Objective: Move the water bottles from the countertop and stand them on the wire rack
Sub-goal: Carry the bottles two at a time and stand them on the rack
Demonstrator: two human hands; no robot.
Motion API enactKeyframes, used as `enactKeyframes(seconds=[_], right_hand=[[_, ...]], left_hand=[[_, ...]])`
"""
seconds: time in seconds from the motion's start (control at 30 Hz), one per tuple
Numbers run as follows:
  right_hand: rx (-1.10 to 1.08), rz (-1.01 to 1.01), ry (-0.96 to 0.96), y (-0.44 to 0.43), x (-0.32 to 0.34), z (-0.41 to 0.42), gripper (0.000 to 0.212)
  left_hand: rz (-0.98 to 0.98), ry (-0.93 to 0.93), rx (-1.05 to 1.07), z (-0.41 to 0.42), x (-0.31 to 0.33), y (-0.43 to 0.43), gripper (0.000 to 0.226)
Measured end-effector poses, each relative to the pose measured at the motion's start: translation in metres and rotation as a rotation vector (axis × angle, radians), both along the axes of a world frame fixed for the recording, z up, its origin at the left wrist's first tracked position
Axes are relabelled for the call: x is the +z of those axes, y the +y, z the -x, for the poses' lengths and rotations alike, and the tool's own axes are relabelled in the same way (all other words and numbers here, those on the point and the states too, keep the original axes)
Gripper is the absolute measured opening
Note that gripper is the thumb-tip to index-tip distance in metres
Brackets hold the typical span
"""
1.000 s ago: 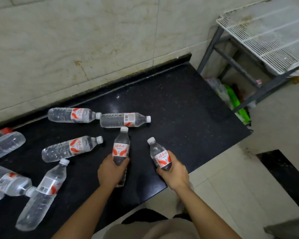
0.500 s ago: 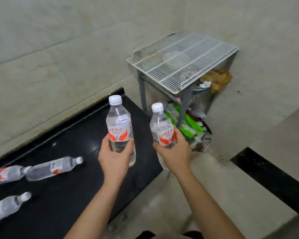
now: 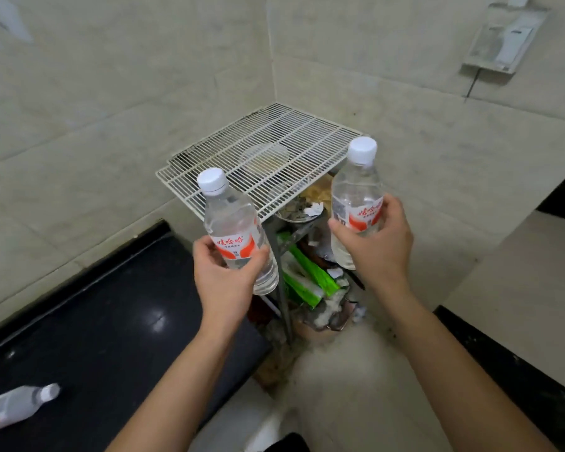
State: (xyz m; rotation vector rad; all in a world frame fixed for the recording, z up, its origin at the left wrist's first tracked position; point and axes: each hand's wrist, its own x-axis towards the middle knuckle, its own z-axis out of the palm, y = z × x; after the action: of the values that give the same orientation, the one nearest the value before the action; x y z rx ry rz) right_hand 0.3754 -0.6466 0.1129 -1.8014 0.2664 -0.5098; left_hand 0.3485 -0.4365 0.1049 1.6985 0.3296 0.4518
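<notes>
Both bottles have come up closer to the wire rack (image 3: 261, 151) since half a second ago, and the rack now sits pretty much dead centre in my view. My left hand (image 3: 224, 275) is wrapped round the label of the left bottle (image 3: 234, 223), thumb on one side and fingers curled round the other. It's tilted a bit, with its cap in front of the rack's near left corner. My right hand (image 3: 377, 243) grips the right bottle (image 3: 356, 190) the same way around the middle, roughly upright, cap level with the rack's near right corner. Neither one touches the rack, they're both in the air on my side of it. A third bottle (image 3: 13, 406) lies on its side on the black countertop (image 3: 111, 321), well apart from the rack, down and to the left of it. Something round and pale (image 3: 265, 156) shows at the middle of the grid; can't tell what it is. Under the rack there's a jumble of stuff including some green packets (image 3: 310, 275).
</notes>
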Motion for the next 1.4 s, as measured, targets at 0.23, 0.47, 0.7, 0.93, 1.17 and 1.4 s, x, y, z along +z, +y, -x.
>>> enactKeyframes(seconds=[0.23,0.47,0.7,0.93,1.17,1.4], right_hand=[[0.123,-0.009,-0.019,-0.017,0.009,-0.098,0.065],[0.237,0.028,-0.065,-0.006,0.031,-0.254,0.075],[0.357,0.098,-0.048,0.034,0.027,-0.383,0.073],[0.517,-0.040,0.066,0.103,0.012,-0.487,0.075],[0.606,-0.109,0.078,0.165,0.008,-0.547,0.083],[0.890,0.045,0.275,0.166,-0.009,-0.567,0.082]], left_hand=[[0.019,-0.116,0.079,-0.108,0.029,-0.003,0.065],[0.073,-0.137,0.124,-0.238,0.042,0.013,0.063],[0.006,-0.085,0.157,-0.345,0.040,0.037,0.074],[-0.029,0.014,0.285,-0.427,0.019,0.072,0.074],[-0.080,0.057,0.348,-0.481,0.009,0.101,0.077],[-0.288,0.211,0.231,-0.484,-0.014,0.113,0.082]])
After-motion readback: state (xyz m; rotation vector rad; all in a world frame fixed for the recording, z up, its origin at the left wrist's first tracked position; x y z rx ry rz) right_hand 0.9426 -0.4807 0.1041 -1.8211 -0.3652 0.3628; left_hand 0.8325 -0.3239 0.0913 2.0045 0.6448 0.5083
